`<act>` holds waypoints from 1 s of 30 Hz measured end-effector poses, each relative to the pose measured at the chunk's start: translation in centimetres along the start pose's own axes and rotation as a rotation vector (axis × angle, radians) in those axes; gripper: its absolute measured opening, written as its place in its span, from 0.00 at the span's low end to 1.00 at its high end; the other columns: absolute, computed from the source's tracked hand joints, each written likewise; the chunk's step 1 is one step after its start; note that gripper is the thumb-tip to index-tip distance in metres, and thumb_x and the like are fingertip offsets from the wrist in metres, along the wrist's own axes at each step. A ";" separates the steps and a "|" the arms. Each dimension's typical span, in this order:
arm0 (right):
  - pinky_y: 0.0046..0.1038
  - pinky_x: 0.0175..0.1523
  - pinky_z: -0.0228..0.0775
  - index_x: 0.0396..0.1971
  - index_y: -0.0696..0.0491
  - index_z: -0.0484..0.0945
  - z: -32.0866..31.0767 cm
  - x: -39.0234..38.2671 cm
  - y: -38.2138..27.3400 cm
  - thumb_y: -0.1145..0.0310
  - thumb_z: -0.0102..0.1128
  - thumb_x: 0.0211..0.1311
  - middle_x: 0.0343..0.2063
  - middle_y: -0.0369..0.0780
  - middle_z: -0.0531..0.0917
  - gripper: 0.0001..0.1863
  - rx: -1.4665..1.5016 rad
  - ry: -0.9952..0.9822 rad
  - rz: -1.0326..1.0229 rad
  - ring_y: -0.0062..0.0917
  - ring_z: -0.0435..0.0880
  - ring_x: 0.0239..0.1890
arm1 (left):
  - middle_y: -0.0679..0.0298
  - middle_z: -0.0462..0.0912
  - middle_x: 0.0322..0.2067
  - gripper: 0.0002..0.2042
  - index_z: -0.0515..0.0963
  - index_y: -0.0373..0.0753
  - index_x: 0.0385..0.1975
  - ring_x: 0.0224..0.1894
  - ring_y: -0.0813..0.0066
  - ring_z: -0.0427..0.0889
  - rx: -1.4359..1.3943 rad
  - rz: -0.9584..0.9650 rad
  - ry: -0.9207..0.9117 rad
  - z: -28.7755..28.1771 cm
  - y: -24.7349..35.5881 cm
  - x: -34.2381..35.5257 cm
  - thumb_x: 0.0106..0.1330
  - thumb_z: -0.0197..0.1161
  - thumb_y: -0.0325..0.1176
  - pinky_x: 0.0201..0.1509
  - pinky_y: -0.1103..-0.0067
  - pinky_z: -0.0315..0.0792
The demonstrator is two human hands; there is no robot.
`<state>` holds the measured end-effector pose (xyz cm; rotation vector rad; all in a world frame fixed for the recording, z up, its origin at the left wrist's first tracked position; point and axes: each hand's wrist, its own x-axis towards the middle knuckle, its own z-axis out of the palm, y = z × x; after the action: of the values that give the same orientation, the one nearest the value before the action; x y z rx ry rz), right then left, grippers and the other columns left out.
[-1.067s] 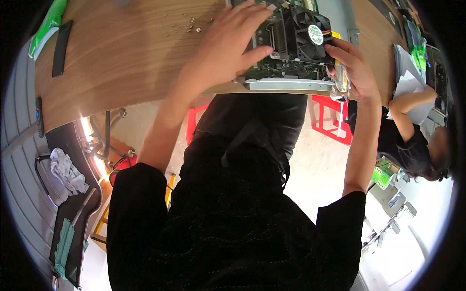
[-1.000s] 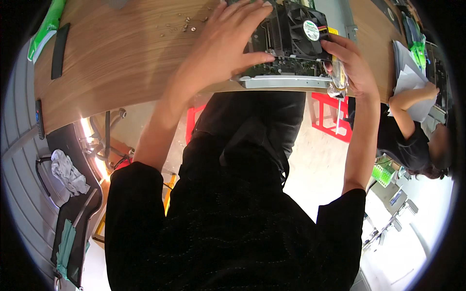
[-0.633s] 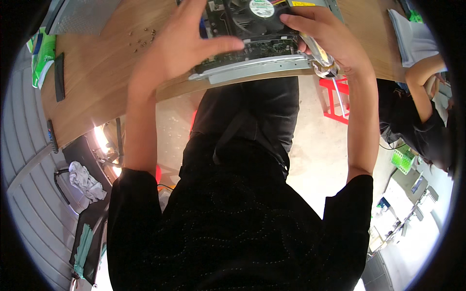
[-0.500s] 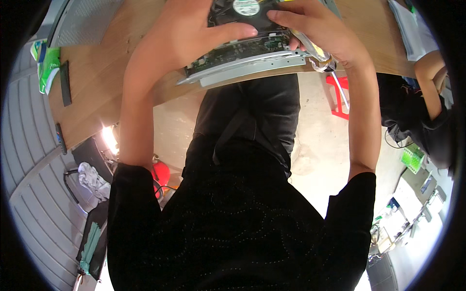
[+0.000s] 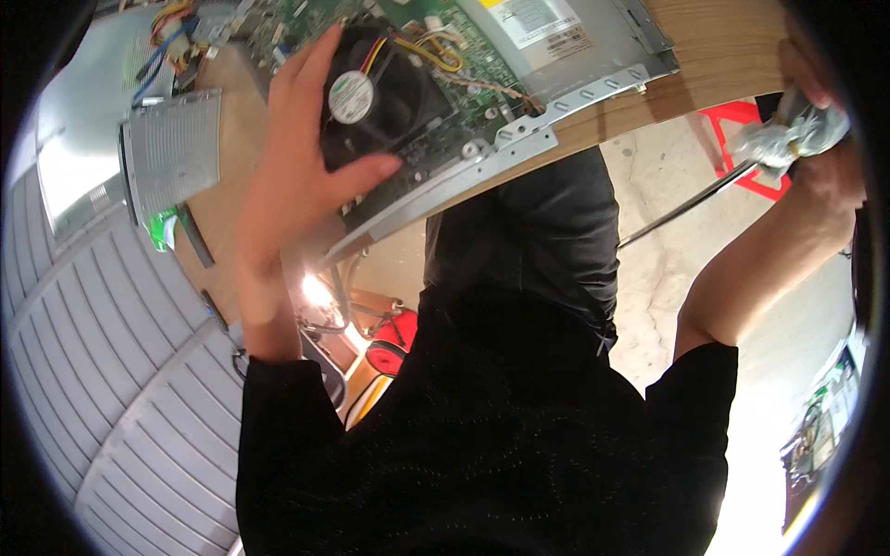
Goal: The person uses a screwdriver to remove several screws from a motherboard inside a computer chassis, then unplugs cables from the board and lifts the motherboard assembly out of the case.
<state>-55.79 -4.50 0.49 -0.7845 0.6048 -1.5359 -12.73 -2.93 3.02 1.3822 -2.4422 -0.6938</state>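
Observation:
A black cooling fan (image 5: 408,107) with a round white label and thin coloured wires rests over the green circuit board (image 5: 477,60) of an opened metal computer chassis (image 5: 528,130). My left hand (image 5: 301,167) spans the fan's left side, thumb at its near corner and fingertips at its far corner. Away from the chassis, at the far right, my right hand (image 5: 834,176) is closed round a screwdriver (image 5: 691,204). Its handle is wrapped in clear plastic, and the long metal shaft points left and down beyond the table edge. Part of that hand is lost in the dark rim.
A silver drive box (image 5: 538,32) sits in the chassis. Left of it are a perforated metal panel (image 5: 171,153), coloured cables (image 5: 167,42), a dark strip (image 5: 195,236) and a green packet (image 5: 160,230). Below the table edge stand a red frame (image 5: 732,139) and a red round object (image 5: 394,338).
My right hand has left the fan and swung out to the right with the screwdriver. My left hand stays at the fan. The view has turned, showing more of the chassis.

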 end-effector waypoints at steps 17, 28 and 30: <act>0.26 0.40 0.85 0.25 0.53 0.84 -6.7 -2.3 5.0 0.73 0.78 0.54 0.25 0.36 0.88 0.08 0.227 -0.645 0.453 0.22 0.89 0.34 | 0.41 0.58 0.71 0.53 0.48 0.37 0.75 0.67 0.49 0.70 0.003 0.058 0.075 0.9 -1.1 -2.5 0.53 0.72 0.50 0.70 0.60 0.68; 0.29 0.39 0.83 0.38 0.51 0.79 -6.3 -6.2 4.3 0.61 0.68 0.65 0.31 0.38 0.86 0.11 0.120 -0.450 0.204 0.24 0.86 0.34 | 0.44 0.56 0.72 0.58 0.50 0.46 0.76 0.71 0.46 0.66 -0.008 0.016 0.079 1.0 -0.7 -3.0 0.51 0.71 0.73 0.70 0.54 0.70; 0.30 0.39 0.82 0.40 0.51 0.78 -6.3 -5.7 4.2 0.59 0.66 0.67 0.32 0.39 0.85 0.12 0.113 -0.407 0.197 0.25 0.85 0.34 | 0.42 0.59 0.67 0.54 0.52 0.51 0.74 0.67 0.45 0.69 0.018 -0.038 0.117 1.2 -0.4 -3.0 0.53 0.74 0.67 0.66 0.56 0.74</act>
<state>-57.87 0.29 -7.42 -0.8914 0.2811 -1.1752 -11.38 -0.18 1.83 1.4369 -2.3430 -0.5828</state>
